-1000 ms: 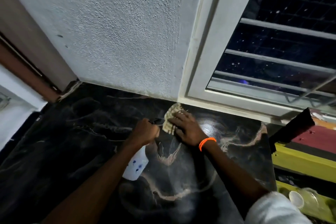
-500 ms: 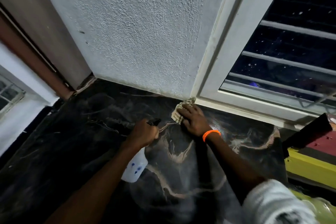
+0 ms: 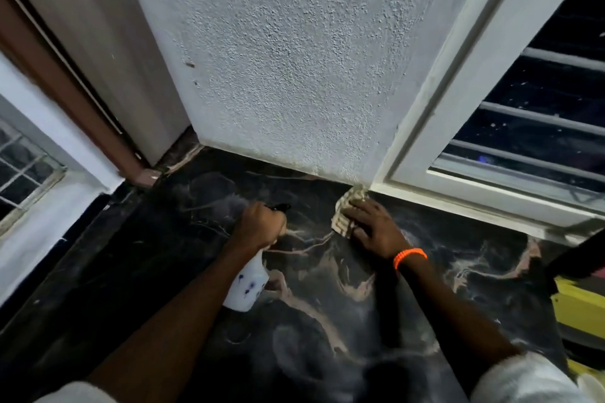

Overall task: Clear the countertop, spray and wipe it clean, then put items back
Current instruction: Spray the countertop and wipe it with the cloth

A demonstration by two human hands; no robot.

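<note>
My left hand (image 3: 260,222) was curled tight around the neck of the white spray bottle (image 3: 247,285), its black nozzle poking out past my knuckles and its body slanting down toward me, above the dark veined tabletop (image 3: 327,321). My right hand (image 3: 371,226) lay flat, fingers spread, pressing the beige cloth (image 3: 347,206) onto the tabletop at the back edge, where the textured wall (image 3: 294,59) met the white window frame (image 3: 458,108). An orange band (image 3: 410,256) circled my right wrist.
</note>
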